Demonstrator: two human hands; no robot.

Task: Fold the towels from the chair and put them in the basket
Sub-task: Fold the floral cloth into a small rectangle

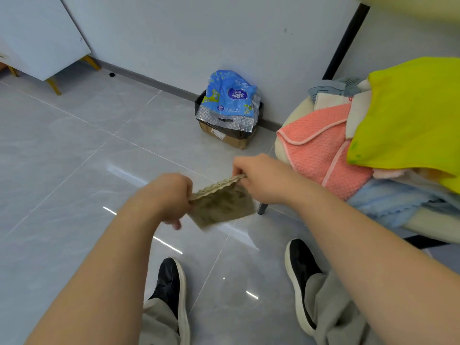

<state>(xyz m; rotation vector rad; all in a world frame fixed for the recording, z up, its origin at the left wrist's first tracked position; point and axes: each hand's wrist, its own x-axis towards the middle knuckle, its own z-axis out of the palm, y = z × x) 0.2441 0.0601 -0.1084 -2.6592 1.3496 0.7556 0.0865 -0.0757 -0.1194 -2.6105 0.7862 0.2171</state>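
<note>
Head camera is showing both hands gripping one small green towel (pixel 221 204). The left hand (pixel 169 195) is pinching one top corner and the right hand (pixel 258 179) is pinching the other. The top edge is running straight from hand to hand, and the rest is hanging below them. A pink towel (pixel 321 150) and others are waiting on the chair (pixel 295 115), just right of the right hand. The basket is not showing anywhere. The green towel is looking blurry, so maybe it is already folded once.
</note>
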